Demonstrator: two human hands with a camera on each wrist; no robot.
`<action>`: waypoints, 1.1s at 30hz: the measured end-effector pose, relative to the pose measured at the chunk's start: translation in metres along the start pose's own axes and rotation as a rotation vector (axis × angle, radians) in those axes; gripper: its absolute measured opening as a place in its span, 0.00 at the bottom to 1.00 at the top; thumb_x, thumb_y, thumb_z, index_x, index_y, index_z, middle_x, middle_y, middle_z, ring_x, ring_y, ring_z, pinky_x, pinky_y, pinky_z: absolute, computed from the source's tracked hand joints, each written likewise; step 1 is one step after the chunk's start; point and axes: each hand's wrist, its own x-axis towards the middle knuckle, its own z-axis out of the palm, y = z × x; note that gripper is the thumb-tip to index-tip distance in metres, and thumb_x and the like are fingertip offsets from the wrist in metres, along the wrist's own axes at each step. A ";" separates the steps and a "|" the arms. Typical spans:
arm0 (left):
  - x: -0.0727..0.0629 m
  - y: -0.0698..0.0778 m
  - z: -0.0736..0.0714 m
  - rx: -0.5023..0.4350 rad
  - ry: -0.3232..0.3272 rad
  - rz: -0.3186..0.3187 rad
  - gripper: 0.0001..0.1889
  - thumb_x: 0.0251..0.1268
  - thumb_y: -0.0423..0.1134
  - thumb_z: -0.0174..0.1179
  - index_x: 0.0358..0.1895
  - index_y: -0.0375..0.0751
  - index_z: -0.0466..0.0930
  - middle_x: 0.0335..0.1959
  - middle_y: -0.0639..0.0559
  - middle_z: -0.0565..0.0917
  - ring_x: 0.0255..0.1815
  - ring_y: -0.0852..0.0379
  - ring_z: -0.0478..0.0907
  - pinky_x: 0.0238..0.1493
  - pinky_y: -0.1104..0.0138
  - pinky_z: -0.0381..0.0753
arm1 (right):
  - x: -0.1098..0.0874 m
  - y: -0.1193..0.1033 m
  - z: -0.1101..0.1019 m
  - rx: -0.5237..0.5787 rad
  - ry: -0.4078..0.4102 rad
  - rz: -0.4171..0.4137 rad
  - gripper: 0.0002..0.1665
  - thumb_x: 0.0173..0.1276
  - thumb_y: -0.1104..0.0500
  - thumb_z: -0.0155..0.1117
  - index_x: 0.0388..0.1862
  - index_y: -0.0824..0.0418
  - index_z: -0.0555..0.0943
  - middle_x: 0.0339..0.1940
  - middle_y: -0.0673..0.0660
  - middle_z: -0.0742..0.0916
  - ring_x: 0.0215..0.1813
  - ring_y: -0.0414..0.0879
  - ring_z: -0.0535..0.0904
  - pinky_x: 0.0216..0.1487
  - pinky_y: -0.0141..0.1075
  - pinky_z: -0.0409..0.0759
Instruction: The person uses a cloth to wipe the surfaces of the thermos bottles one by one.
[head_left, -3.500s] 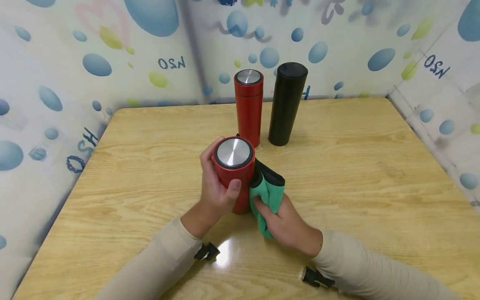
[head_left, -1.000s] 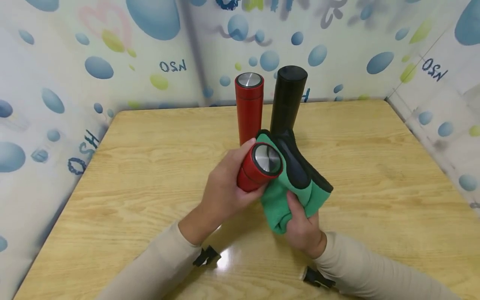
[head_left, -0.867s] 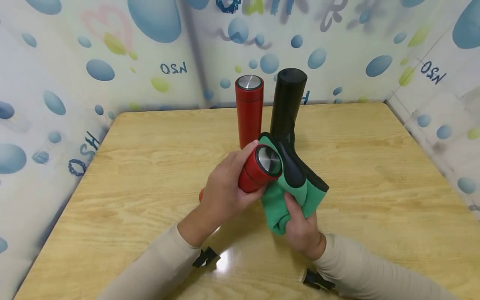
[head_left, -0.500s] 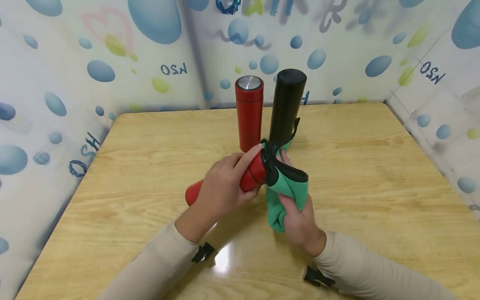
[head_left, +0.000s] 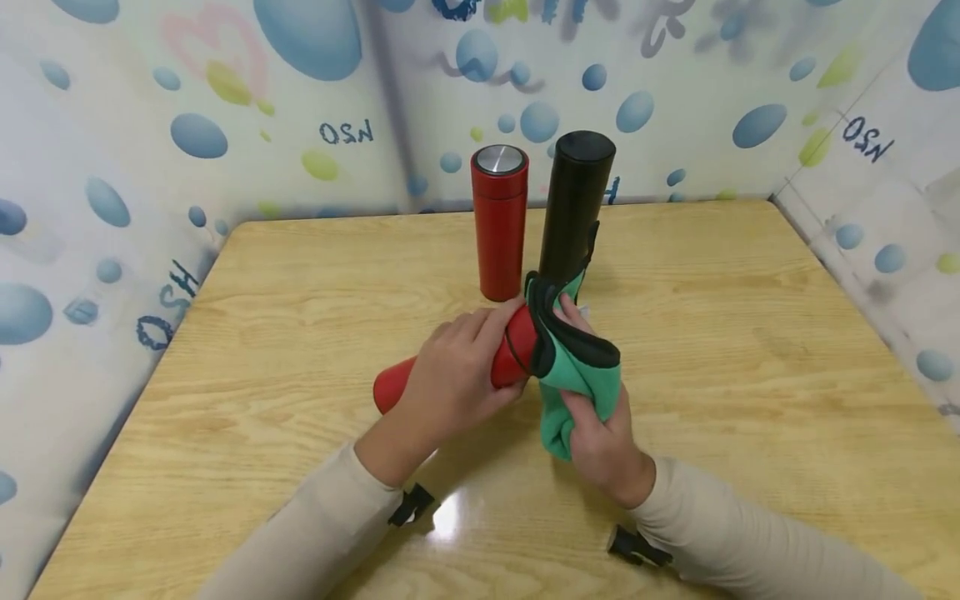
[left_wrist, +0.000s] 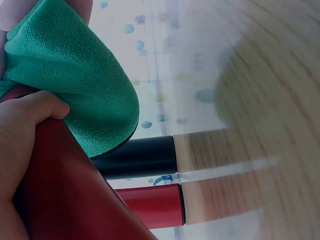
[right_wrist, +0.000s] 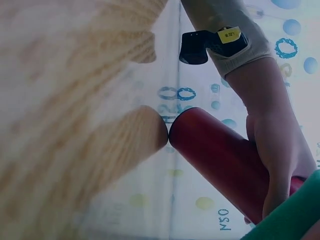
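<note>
My left hand (head_left: pixel 453 371) grips a red thermos flask (head_left: pixel 393 385) round its body. The flask is tilted, its lid end up to the right and its base low on the left. My right hand (head_left: pixel 603 437) holds a green cloth with black edging (head_left: pixel 581 379) over the lid end, so the silver top is hidden. In the left wrist view the cloth (left_wrist: pixel 75 80) covers the flask's end, close to my left thumb (left_wrist: pixel 50 107). The right wrist view shows the flask's rounded base (right_wrist: pixel 192 130) close to the tabletop; I cannot tell whether it touches.
Behind the hands a second red flask (head_left: pixel 498 229) with a silver lid stands upright. To its right is an upright black flask (head_left: pixel 573 208), partly behind the cloth. The wooden table (head_left: pixel 300 300) meets a patterned wall (head_left: pixel 420 92). Small black devices (head_left: pixel 411 505) sit at both wrists.
The held flask was upright at first and is now tilted, lid to the right. The cloth has gone from the flask's side to over its lid. In the last half second little has moved.
</note>
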 end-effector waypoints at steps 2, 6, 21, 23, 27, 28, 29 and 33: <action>-0.001 0.000 0.000 0.002 0.001 -0.008 0.43 0.49 0.49 0.74 0.70 0.44 0.66 0.50 0.47 0.84 0.48 0.50 0.83 0.50 0.57 0.85 | 0.000 0.000 0.000 0.005 -0.004 0.002 0.34 0.68 0.81 0.36 0.75 0.75 0.59 0.80 0.67 0.62 0.83 0.57 0.51 0.79 0.36 0.59; -0.003 -0.002 0.000 0.010 0.006 -0.017 0.43 0.48 0.49 0.75 0.70 0.45 0.66 0.51 0.47 0.84 0.49 0.50 0.83 0.50 0.56 0.86 | -0.001 0.000 0.003 0.014 -0.021 0.013 0.35 0.67 0.82 0.37 0.75 0.75 0.58 0.80 0.66 0.62 0.83 0.56 0.51 0.79 0.35 0.60; -0.001 -0.005 0.004 0.049 0.023 -0.020 0.43 0.49 0.48 0.73 0.71 0.47 0.66 0.50 0.48 0.84 0.47 0.51 0.83 0.48 0.57 0.86 | -0.002 0.001 0.002 -0.045 -0.033 -0.043 0.36 0.64 0.83 0.39 0.73 0.77 0.61 0.78 0.69 0.63 0.81 0.59 0.55 0.79 0.37 0.61; 0.000 -0.004 0.004 0.036 0.034 0.005 0.42 0.49 0.48 0.73 0.71 0.46 0.67 0.50 0.48 0.84 0.47 0.51 0.83 0.48 0.58 0.86 | -0.001 0.001 0.000 -0.048 -0.034 -0.059 0.36 0.63 0.82 0.38 0.73 0.76 0.61 0.78 0.69 0.62 0.81 0.59 0.55 0.79 0.37 0.61; -0.002 -0.002 0.004 -0.006 0.070 0.064 0.41 0.49 0.50 0.72 0.69 0.43 0.69 0.50 0.47 0.85 0.46 0.50 0.84 0.47 0.58 0.86 | 0.001 0.001 -0.001 -0.031 -0.026 -0.116 0.37 0.60 0.82 0.38 0.72 0.78 0.61 0.78 0.69 0.63 0.81 0.60 0.55 0.81 0.41 0.56; -0.002 -0.002 0.004 -0.019 0.079 0.074 0.41 0.50 0.50 0.72 0.69 0.42 0.69 0.50 0.47 0.85 0.46 0.50 0.84 0.48 0.58 0.86 | 0.002 0.001 -0.001 -0.028 -0.021 -0.131 0.37 0.60 0.82 0.38 0.72 0.79 0.61 0.78 0.69 0.63 0.81 0.60 0.54 0.82 0.42 0.54; -0.002 -0.001 0.004 -0.030 0.089 0.084 0.40 0.50 0.50 0.72 0.68 0.41 0.70 0.50 0.47 0.85 0.46 0.50 0.84 0.48 0.58 0.86 | 0.003 0.001 -0.001 -0.014 -0.019 -0.144 0.37 0.59 0.82 0.37 0.72 0.79 0.61 0.78 0.69 0.63 0.81 0.61 0.55 0.82 0.43 0.54; -0.001 0.000 0.003 -0.074 0.129 0.110 0.40 0.49 0.49 0.73 0.67 0.40 0.70 0.52 0.46 0.85 0.48 0.50 0.85 0.50 0.57 0.86 | 0.007 0.000 0.000 0.073 -0.020 -0.154 0.38 0.60 0.82 0.34 0.73 0.78 0.60 0.78 0.69 0.63 0.80 0.59 0.57 0.79 0.42 0.61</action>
